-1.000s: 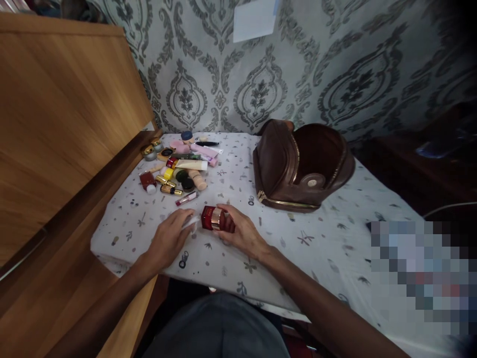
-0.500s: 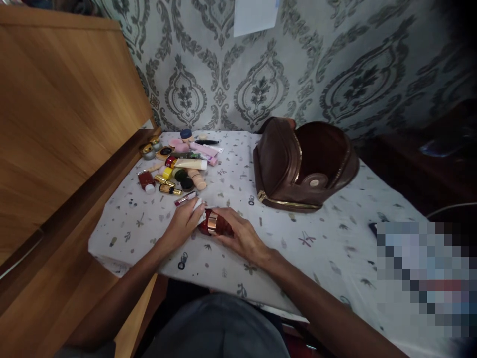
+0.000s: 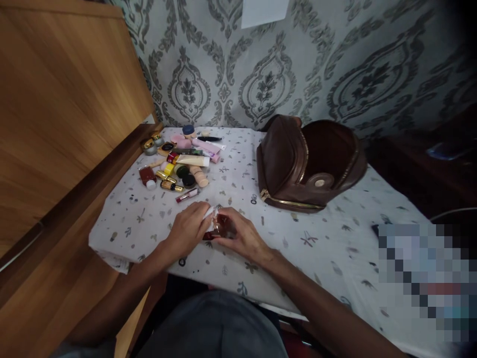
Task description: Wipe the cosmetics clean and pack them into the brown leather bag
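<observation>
My right hand (image 3: 242, 233) is closed around a small dark-red bottle (image 3: 227, 226) with a shiny rose-gold collar, held low over the table's near side. My left hand (image 3: 189, 226) grips a white tissue (image 3: 210, 215), which is pressed against the bottle at its collar. Fingers and tissue cover part of the bottle. Just beyond my left hand lies a lip gloss tube (image 3: 187, 195) with a dark-red end.
Several cosmetics lie in a cluster at the back left, among them a cream tube (image 3: 193, 160), a brown-red bottle (image 3: 147, 175) and a black-lidded jar (image 3: 189, 180). A brown bag (image 3: 285, 164) stands unzipped at right. A wooden cabinet (image 3: 74, 74) borders the left.
My left hand and the tissue have moved right onto the bottle's collar, hiding more of it. The view has shifted slightly.
</observation>
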